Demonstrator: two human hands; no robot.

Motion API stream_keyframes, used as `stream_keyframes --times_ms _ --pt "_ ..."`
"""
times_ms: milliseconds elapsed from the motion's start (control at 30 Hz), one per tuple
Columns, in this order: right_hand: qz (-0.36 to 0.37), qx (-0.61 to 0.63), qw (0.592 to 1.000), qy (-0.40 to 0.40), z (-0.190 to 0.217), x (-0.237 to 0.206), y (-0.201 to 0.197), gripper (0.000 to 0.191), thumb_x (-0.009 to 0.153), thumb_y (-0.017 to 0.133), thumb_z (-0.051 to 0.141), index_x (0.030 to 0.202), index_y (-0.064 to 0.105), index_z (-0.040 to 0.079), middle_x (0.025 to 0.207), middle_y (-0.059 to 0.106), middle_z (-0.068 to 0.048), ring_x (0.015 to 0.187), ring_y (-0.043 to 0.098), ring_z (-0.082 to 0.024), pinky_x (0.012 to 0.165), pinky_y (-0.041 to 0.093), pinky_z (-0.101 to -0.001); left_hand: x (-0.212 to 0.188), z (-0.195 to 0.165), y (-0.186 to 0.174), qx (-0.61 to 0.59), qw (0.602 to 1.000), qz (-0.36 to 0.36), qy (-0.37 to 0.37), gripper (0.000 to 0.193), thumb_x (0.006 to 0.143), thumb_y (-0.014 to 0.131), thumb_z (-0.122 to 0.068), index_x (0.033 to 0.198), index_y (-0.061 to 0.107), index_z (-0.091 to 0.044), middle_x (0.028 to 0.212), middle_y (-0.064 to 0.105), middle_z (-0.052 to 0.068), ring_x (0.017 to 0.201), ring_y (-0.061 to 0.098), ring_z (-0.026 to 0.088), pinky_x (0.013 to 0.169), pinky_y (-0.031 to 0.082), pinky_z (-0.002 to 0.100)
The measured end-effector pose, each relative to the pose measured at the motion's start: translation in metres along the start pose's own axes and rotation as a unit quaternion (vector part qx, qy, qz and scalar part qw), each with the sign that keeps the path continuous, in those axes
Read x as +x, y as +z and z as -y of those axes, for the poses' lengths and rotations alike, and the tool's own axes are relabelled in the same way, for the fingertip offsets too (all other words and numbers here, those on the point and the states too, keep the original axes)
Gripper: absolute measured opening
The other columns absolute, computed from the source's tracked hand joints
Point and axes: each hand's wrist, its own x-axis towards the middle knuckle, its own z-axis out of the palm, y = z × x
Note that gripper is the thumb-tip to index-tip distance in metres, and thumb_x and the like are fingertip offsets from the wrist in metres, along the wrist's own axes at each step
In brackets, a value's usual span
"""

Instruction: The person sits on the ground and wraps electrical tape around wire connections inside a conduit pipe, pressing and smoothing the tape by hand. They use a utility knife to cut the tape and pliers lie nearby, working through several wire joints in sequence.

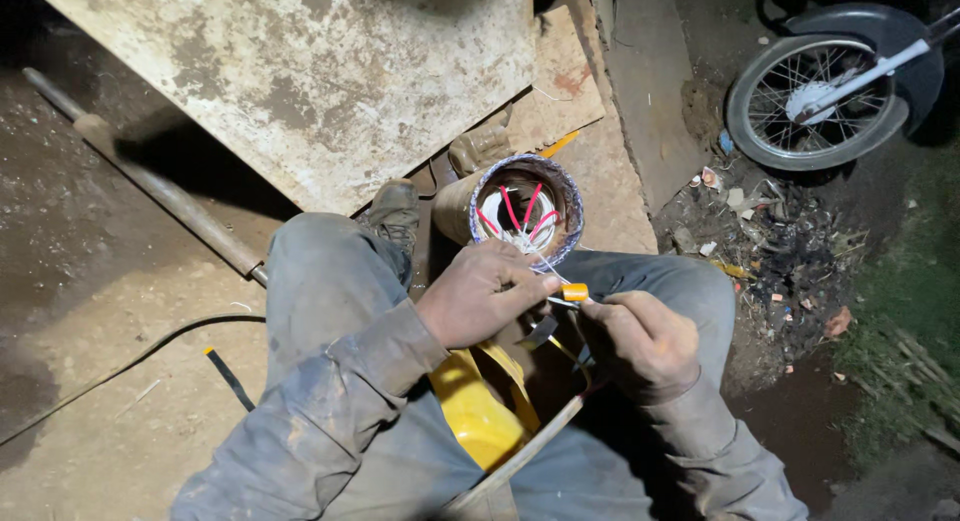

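Observation:
A cylindrical motor stator (524, 209) lies on its side between my knees, its open end showing copper windings, red sleeves and white leads. My left hand (478, 293) is closed around thin white leads coming out of it. My right hand (636, 337) pinches a small tool with an orange tip (574, 292) against those leads; both hands meet just below the stator's rim. A yellow container (478, 411) sits in my lap beneath the hands. A thin stick (520, 451) leans across my right thigh.
A large stained metal sheet (320, 71) lies ahead, with a long metal bar (150, 176) at the left. A black cable (120, 366) crosses the dirt floor. A motorcycle wheel (815, 101) stands upper right, with scattered litter (780, 251) below it. My boot (392, 213) rests by the stator.

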Motion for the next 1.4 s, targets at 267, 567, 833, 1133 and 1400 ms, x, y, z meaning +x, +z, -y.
stream_keyframes --times_ms 267,567,833,1133,1400 --pt "-0.071 -0.001 0.997 -0.008 0.003 -0.001 0.015 0.015 0.080 0.084 0.005 0.088 0.071 0.005 0.078 0.066 -0.007 0.064 0.067 -0.021 0.056 0.053 -0.0322 0.012 -0.013 -0.008 0.017 0.999 0.014 -0.022 0.043 0.083 0.082 -0.046 0.073 0.071 -0.006 0.077 0.069 0.009 0.076 0.068 0.026 0.073 0.052 0.040" --pt "-0.056 0.014 0.998 0.012 0.002 -0.002 0.016 0.018 0.078 0.086 0.007 0.086 0.070 0.004 0.076 0.066 -0.008 0.062 0.066 -0.020 0.054 0.052 -0.0311 0.022 -0.004 0.000 0.040 0.991 0.123 -0.033 0.050 0.088 0.075 -0.057 0.078 0.074 -0.008 0.075 0.068 0.011 0.071 0.067 0.030 0.068 0.049 0.042" --pt "-0.068 -0.003 0.998 -0.004 0.000 -0.004 0.016 0.015 0.080 0.084 0.004 0.085 0.071 0.004 0.077 0.067 -0.007 0.064 0.067 -0.020 0.057 0.053 -0.0314 0.022 -0.006 -0.003 -0.017 0.988 0.151 -0.028 0.045 0.084 0.071 -0.058 0.097 0.083 -0.016 0.071 0.069 0.014 0.066 0.067 0.031 0.064 0.051 0.041" --pt "-0.066 -0.005 0.997 -0.025 -0.004 -0.012 0.018 0.010 0.077 0.079 0.006 0.085 0.073 0.005 0.080 0.068 -0.007 0.067 0.068 -0.020 0.057 0.053 -0.0323 0.028 -0.001 -0.005 -0.054 0.962 0.238 -0.121 0.045 0.090 0.073 -0.052 0.099 0.080 -0.008 0.075 0.074 0.013 0.069 0.068 0.019 0.067 0.055 0.036" --pt "-0.053 0.008 0.998 -0.021 -0.002 -0.010 0.017 0.013 0.076 0.081 0.004 0.084 0.071 0.005 0.078 0.067 -0.008 0.065 0.067 -0.021 0.056 0.053 -0.0323 0.025 0.005 -0.010 -0.189 0.956 0.219 -0.048 0.028 0.086 0.081 -0.029 0.108 0.080 -0.012 0.102 0.079 0.006 0.095 0.072 0.013 0.087 0.055 0.030"
